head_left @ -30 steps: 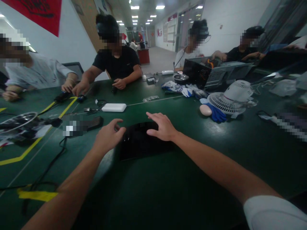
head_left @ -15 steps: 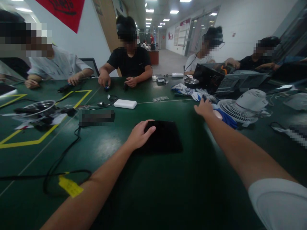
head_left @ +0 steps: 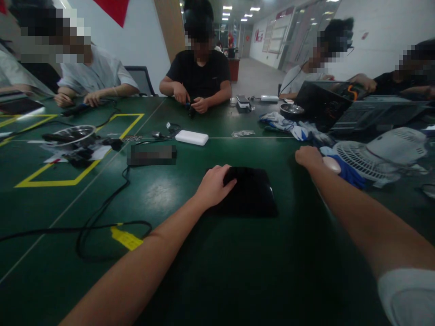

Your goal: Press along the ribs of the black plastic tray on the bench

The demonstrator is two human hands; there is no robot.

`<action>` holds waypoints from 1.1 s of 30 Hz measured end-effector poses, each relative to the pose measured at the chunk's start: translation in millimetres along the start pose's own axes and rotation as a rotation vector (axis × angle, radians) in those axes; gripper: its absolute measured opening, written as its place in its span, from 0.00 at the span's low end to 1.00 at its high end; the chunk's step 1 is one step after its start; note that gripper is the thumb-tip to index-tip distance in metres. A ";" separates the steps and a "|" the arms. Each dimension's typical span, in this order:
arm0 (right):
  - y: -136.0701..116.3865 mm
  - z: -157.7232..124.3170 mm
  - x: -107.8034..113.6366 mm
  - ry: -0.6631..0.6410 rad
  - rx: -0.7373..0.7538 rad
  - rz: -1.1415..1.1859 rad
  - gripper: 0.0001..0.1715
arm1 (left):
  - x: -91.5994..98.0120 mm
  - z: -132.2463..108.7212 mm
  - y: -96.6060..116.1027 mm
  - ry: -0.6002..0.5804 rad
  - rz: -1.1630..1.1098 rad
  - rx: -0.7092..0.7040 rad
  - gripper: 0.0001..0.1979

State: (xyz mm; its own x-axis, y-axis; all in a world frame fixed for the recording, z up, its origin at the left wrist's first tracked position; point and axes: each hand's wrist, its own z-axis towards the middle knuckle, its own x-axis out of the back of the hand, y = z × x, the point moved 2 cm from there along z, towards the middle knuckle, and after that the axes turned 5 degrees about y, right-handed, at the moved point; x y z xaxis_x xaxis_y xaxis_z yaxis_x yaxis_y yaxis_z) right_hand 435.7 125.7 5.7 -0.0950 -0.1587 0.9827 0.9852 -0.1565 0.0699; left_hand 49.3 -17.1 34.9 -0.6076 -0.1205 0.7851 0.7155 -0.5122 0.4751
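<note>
A glossy, flat black tablet [head_left: 253, 194] lies on the green table in front of me. My left hand [head_left: 216, 184] grips its upper left part, thumb on top and fingers hidden over the far side. Farther out on the right, my right hand [head_left: 308, 156] is closed with the knuckles forward; whatever its fingers hold is hidden. Just beside it are a pale round object [head_left: 331, 165] and blue cloth [head_left: 351, 174]. White-and-blue gloves [head_left: 280, 121] lie beyond that hand.
A white fan [head_left: 384, 151] lies at the right, with an open computer case [head_left: 370, 115] behind it. A white power bank [head_left: 192, 137], a power strip [head_left: 151, 155] with a black cable, and a metal bowl [head_left: 76, 136] are on the left. Co-workers sit across the table.
The view has tilted down and turned left, so things appear shifted right. My right hand's fingers have curled in from a spread pose. My left hand stays on the tablet.
</note>
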 end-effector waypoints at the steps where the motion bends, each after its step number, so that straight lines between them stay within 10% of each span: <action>1: -4.0 -6.2 1.9 0.018 0.022 0.007 0.27 | 0.5 0.3 0.6 -0.007 0.005 -0.001 0.09; 9: -46.1 -83.7 9.9 0.191 0.321 0.232 0.24 | 16.8 2.0 15.1 -0.003 -0.209 0.039 0.36; 14: -53.3 -100.6 16.2 0.244 0.367 0.367 0.22 | 18.7 22.1 53.3 0.008 0.077 -0.110 0.37; 25: -51.3 -101.6 27.0 0.265 0.182 0.768 0.16 | -3.5 34.9 59.0 -0.059 0.488 -0.061 0.06; 33: -53.3 -102.8 30.6 0.215 0.173 0.840 0.10 | 3.1 34.0 53.0 0.054 0.433 -0.029 0.09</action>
State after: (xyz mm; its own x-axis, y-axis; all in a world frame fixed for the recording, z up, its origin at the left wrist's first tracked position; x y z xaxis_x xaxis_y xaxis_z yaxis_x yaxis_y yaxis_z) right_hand 365.7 29.0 14.4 0.6622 -0.3374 0.6691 0.7478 0.2414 -0.6184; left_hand 97.0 -15.7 76.0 -0.2717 -0.3730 0.8872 0.8986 -0.4283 0.0951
